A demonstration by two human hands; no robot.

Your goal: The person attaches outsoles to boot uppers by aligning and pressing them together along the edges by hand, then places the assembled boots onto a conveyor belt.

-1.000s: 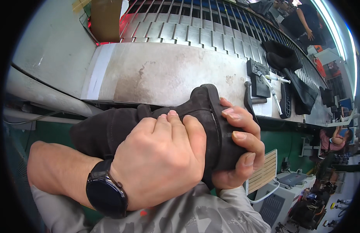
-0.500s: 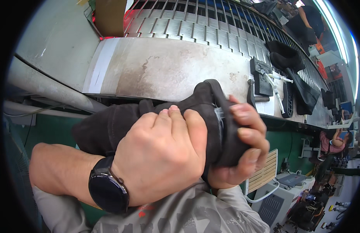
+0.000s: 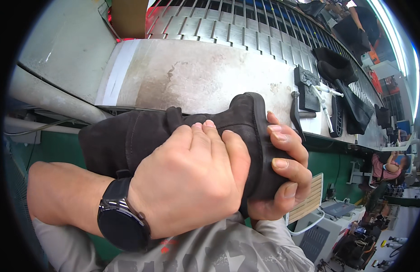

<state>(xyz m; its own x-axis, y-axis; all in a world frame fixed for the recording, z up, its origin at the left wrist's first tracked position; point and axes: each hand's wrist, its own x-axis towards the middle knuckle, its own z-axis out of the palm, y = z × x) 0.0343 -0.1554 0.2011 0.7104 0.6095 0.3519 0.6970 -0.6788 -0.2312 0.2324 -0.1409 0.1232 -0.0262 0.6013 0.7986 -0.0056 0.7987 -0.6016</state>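
A black suede-like boot [image 3: 114, 140] lies on its side across my body, its shaft to the left and its sole [image 3: 266, 183] to the right. My left hand [image 3: 192, 177], with a dark watch on the wrist, is closed around the upper near the ankle and instep. Around the sole curl the fingers of my right hand [image 3: 287, 167], pressing it against the upper. Sole and upper meet without a visible gap on the side that shows. Part of the upper is hidden beneath my left hand.
Beyond the boot is a stained pale workbench [image 3: 205, 77], with a slatted metal conveyor [image 3: 246, 31] behind. On the right lie a hammer [image 3: 295, 111], a black block [image 3: 307, 93], white tubes [image 3: 325, 106], a loose outsole [image 3: 337, 115] and a black boot [image 3: 355, 113]. Other people are farther right.
The gap between sole and upper, where whitish strands showed, is now closed. My right hand has pressed the sole in, and the boot has turned slightly.
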